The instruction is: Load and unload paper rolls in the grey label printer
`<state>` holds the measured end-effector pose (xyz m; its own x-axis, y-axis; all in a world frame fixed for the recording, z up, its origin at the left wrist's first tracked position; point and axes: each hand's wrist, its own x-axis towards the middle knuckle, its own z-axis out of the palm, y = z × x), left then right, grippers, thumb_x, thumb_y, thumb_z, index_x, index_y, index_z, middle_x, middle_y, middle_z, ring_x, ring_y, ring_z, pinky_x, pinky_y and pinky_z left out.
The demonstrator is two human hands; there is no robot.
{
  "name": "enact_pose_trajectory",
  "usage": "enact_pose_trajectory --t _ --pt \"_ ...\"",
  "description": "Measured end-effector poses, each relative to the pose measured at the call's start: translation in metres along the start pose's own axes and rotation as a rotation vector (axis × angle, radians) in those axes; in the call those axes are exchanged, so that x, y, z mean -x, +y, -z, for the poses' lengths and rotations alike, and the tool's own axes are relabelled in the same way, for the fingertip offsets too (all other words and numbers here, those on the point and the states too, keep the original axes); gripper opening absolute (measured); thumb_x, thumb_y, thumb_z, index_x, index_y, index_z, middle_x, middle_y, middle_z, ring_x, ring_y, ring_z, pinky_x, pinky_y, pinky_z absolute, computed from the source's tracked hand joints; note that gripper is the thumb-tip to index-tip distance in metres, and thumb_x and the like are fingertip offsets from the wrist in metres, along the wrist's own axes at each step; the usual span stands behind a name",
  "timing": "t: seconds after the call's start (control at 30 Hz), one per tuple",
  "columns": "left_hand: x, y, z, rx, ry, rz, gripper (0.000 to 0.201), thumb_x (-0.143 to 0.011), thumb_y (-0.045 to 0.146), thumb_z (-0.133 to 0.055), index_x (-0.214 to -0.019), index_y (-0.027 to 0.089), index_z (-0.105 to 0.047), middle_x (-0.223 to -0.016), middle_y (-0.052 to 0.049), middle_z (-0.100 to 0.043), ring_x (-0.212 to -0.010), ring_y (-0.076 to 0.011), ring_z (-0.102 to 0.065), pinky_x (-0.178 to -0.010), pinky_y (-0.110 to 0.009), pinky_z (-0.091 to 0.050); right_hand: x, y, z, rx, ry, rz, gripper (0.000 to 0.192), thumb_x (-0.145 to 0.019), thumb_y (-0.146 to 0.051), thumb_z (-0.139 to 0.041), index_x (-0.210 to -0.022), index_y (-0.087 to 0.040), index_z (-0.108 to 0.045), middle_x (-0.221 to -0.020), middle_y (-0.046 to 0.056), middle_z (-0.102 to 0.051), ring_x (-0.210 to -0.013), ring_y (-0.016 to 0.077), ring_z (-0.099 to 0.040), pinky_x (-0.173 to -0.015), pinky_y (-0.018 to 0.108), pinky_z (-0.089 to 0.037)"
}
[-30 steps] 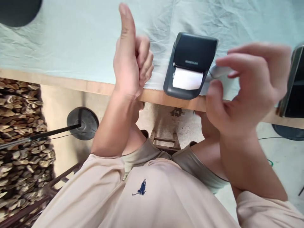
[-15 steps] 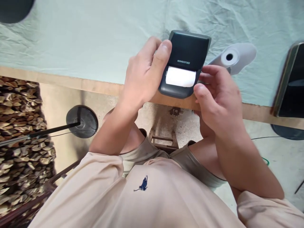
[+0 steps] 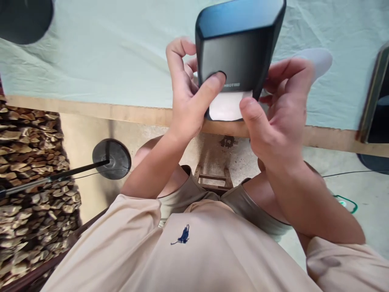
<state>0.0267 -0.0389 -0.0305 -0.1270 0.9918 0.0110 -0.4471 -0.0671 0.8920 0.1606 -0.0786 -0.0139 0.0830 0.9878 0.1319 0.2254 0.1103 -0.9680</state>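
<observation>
A dark label printer (image 3: 237, 56) is tilted up above the table edge, its top end closer to me. My left hand (image 3: 188, 97) grips its left side, thumb pressed on the front face over part of the lettering. White label paper (image 3: 226, 107) shows at the printer's lower end. Around the lower right side is my right hand (image 3: 279, 113), its thumb at the paper's right edge and its fingers partly hidden behind the printer. Beyond that hand, a white paper roll (image 3: 322, 61) lies on the cloth, mostly covered from view.
A pale green cloth (image 3: 106, 61) covers the wooden-edged table. A dark-screened device (image 3: 378, 97) lies at the right, and a black round object (image 3: 27, 20) at the far left. Below stand a round stand base (image 3: 112, 159), stacked firewood (image 3: 33, 162) and a wooden stool (image 3: 214, 178).
The printer has come up closer and tilted, its top end towards me. My left thumb has slid onto its front face, and my right hand has closed in on its lower right side.
</observation>
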Motion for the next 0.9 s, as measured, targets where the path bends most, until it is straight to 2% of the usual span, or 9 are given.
enact_pose_trajectory --t 0.03,0.1,0.17,0.23,0.37,0.47,0.53,0.73,0.9 --pt "-0.001 0.002 0.003 0.033 -0.04 -0.099 0.038 -0.082 0.041 -0.073 -0.102 0.027 -0.043 -0.086 0.006 -0.055 -0.076 -0.0069 -0.055 -0.07 -0.02 -0.043 -0.002 0.0 -0.003 -0.064 0.003 0.016 0.046 -0.081 -0.057 -0.064 -0.107 -0.025 -0.044 -0.111 0.005 -0.049 -0.104 0.0154 -0.055 -0.099 0.039 -0.053" --pt "-0.006 0.002 0.013 0.048 -0.243 -0.03 0.042 -0.083 0.035 -0.071 -0.114 0.022 -0.047 -0.108 -0.002 -0.063 -0.105 -0.0163 -0.061 -0.089 -0.028 -0.05 -0.007 0.003 -0.009 -0.225 -0.052 -0.004 0.052 -0.08 -0.057 -0.064 -0.115 -0.027 -0.039 -0.111 0.004 -0.05 -0.098 0.0135 -0.058 -0.086 0.033 -0.056" --pt "-0.012 -0.002 0.025 0.041 -0.337 -0.013 0.046 -0.084 0.047 -0.067 -0.114 0.015 -0.054 -0.104 -0.009 -0.064 -0.1 -0.018 -0.06 -0.088 -0.032 -0.051 -0.01 0.01 -0.016 -0.351 -0.144 -0.058 0.064 -0.079 -0.062 -0.063 -0.124 -0.03 -0.031 -0.11 0.003 -0.053 -0.091 0.0126 -0.06 -0.075 0.029 -0.056" --pt "-0.016 -0.007 0.031 0.033 -0.377 0.044 0.043 -0.083 0.043 -0.069 -0.111 0.012 -0.058 -0.097 -0.009 -0.065 -0.09 -0.0175 -0.062 -0.08 -0.033 -0.052 -0.012 0.019 -0.021 -0.379 -0.155 -0.089 0.069 -0.078 -0.067 -0.061 -0.125 -0.029 -0.027 -0.101 0.001 -0.055 -0.083 0.0113 -0.059 -0.07 0.028 -0.054" --pt "-0.013 -0.009 0.022 -0.068 -0.194 0.028 0.031 -0.084 0.044 -0.07 -0.104 0.021 -0.063 -0.087 0.0 -0.062 -0.082 -0.0134 -0.064 -0.072 -0.027 -0.049 -0.016 0.036 -0.028 -0.321 -0.058 -0.073 0.061 -0.081 -0.065 -0.059 -0.118 -0.027 -0.03 -0.081 -0.003 -0.052 -0.071 0.0095 -0.052 -0.068 0.027 -0.048" --pt "-0.011 -0.001 0.012 -0.121 -0.014 0.121 0.034 -0.088 0.052 -0.064 -0.105 0.023 -0.063 -0.089 0.0 -0.061 -0.092 -0.0161 -0.065 -0.077 -0.029 -0.052 -0.018 0.04 -0.028 -0.327 -0.032 -0.028 0.057 -0.081 -0.06 -0.062 -0.117 -0.028 -0.033 -0.083 -0.002 -0.055 -0.07 0.0103 -0.051 -0.068 0.028 -0.046" --pt "-0.012 0.005 0.009 -0.123 0.024 0.165 0.033 -0.09 0.052 -0.061 -0.107 0.024 -0.063 -0.089 -0.001 -0.062 -0.096 -0.017 -0.065 -0.079 -0.029 -0.053 -0.018 0.04 -0.027 -0.359 -0.012 -0.023 0.054 -0.08 -0.056 -0.062 -0.116 -0.028 -0.034 -0.083 -0.002 -0.056 -0.071 0.0109 -0.051 -0.07 0.029 -0.047" --pt "-0.009 0.009 0.005 -0.078 -0.003 0.211 0.028 -0.094 0.049 -0.053 -0.097 0.023 -0.06 -0.078 -0.001 -0.057 -0.091 -0.0175 -0.06 -0.08 -0.03 -0.051 -0.019 0.032 -0.027 -0.313 0.026 -0.11 0.05 -0.075 -0.051 -0.048 -0.116 -0.028 -0.031 -0.082 0.001 -0.052 -0.079 0.0156 -0.054 -0.08 0.035 -0.051" --pt "-0.015 -0.002 0.009 0.136 -0.279 0.088 0.017 -0.088 0.032 -0.047 -0.085 0.021 -0.06 -0.075 -0.002 -0.048 -0.075 -0.0132 -0.048 -0.073 -0.027 -0.046 -0.019 0.03 -0.023 -0.253 -0.064 -0.098 0.054 -0.077 -0.057 -0.037 -0.122 -0.028 -0.029 -0.11 0.007 -0.057 -0.105 0.0189 -0.058 -0.093 0.039 -0.054"
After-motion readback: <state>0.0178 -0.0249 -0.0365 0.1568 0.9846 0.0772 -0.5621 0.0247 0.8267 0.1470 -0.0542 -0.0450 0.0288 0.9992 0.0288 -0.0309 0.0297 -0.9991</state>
